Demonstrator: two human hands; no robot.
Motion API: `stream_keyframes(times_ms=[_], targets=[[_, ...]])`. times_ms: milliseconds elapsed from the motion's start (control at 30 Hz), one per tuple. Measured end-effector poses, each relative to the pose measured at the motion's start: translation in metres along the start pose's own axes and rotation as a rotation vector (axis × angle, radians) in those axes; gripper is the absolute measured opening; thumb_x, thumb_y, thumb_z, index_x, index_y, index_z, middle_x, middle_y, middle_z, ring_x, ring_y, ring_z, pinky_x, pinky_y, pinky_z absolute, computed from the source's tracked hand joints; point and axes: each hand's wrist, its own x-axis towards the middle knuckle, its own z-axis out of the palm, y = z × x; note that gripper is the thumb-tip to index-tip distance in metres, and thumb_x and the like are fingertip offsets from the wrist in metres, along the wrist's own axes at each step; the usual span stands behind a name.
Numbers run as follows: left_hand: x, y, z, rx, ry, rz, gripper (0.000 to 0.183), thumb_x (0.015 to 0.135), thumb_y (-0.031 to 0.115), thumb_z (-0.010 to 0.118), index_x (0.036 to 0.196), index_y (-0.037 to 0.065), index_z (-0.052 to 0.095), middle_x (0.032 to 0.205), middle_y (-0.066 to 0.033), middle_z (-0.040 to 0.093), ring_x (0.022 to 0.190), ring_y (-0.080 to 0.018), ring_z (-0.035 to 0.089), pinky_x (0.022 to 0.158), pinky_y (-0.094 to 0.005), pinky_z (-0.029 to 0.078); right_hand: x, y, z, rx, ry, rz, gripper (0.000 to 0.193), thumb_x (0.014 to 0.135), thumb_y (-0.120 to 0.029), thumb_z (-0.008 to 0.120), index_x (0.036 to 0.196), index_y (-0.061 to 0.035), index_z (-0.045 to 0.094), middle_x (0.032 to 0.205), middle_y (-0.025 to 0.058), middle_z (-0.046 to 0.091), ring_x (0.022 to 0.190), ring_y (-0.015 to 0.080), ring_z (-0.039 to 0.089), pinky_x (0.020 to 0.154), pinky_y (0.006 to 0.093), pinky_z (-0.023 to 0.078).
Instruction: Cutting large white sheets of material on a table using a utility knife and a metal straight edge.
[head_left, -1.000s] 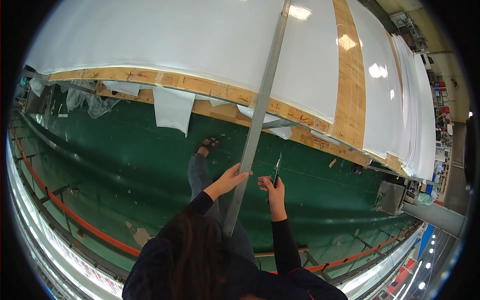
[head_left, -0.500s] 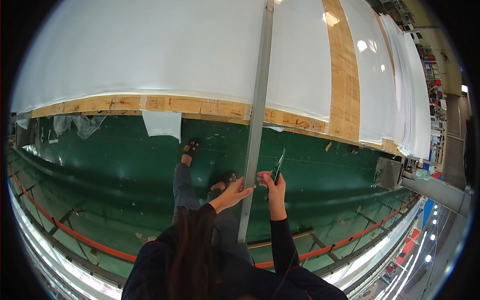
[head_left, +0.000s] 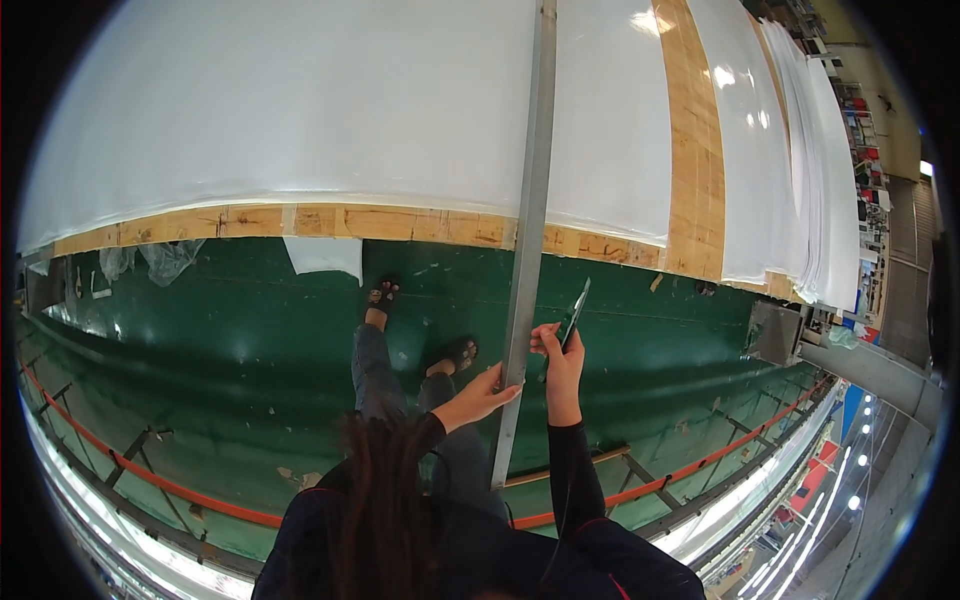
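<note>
My left hand (head_left: 480, 398) holds a long straight metal bar (head_left: 530, 200), right hand (head_left: 562, 365) grips a slim knife (head_left: 574, 312), shiny white sheeting (head_left: 300, 100) far side.

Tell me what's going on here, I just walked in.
Someone's left grip holds a long metal bar toward its near end. The bar reaches over the white sheeting on a wood-edged table and sticks out past the table's near edge. The right grip holds a slim cutter, its blade pointing away from the body and apart from the sheeting.
</note>
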Motion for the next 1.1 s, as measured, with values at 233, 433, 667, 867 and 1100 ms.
stream_keyframes(times_ms=[233,433,667,867,1100], targets=[[-0.001,-0.002,-0.010,-0.036,-0.078,-0.068,0.040,0.087,0.029,0.055,0.114,0.002,0.043,0.096,-0.0078,0.056,0.088,-0.0143,0.053,0.077,-0.0267,0.042,0.000,0.005,0.012,-0.024,0.081,0.045,0.012,0.084,-0.012,0.058,0.086,-0.0020,0.051,0.077,0.0058,0.058,0.065,0.0115,0.056,0.060,0.0243,0.048],[0.009,0.032,-0.016,0.225,-0.123,-0.131,0.052,0.082,0.039,0.059,0.114,0.002,0.042,0.095,-0.0112,0.058,0.083,-0.0185,0.057,0.072,-0.0293,0.044,0.002,-0.003,0.017,-0.042,0.223,-0.052,0.013,0.081,-0.009,0.061,0.085,-0.0026,0.050,0.073,0.0055,0.057,0.059,0.0112,0.055,0.056,0.0235,0.047],[0.026,0.023,-0.030,0.288,-0.173,-0.085,0.062,0.070,0.036,0.073,0.114,0.004,0.044,0.098,-0.0116,0.059,0.087,-0.0218,0.058,0.076,-0.0334,0.044,-0.016,-0.040,0.041,-0.080,0.355,-0.064,0.021,0.073,-0.006,0.069,0.085,-0.0031,0.051,0.055,0.0000,0.050,0.039,0.0057,0.043,0.035,0.0200,0.031],[0.036,0.034,-0.032,0.231,-0.311,-0.123,0.056,0.075,0.037,0.070,0.112,0.004,0.045,0.098,-0.0100,0.060,0.094,-0.0220,0.056,0.083,-0.0338,0.042,0.021,-0.068,0.042,-0.074,0.176,-0.166,0.017,0.078,-0.009,0.063,0.088,-0.0017,0.051,0.055,-0.0001,0.049,0.043,0.0065,0.046,0.040,0.0208,0.035],[0.037,0.006,-0.066,0.259,-0.473,-0.263,0.049,0.078,0.042,0.064,0.107,0.004,0.054,0.098,-0.0084,0.060,0.095,-0.0187,0.054,0.084,-0.0324,0.040,0.129,-0.152,0.130,-0.174,-0.119,-0.265,0.021,0.079,-0.008,0.056,0.098,-0.0001,0.051,0.061,0.0026,0.050,0.047,0.0079,0.050,0.044,0.0224,0.039]])
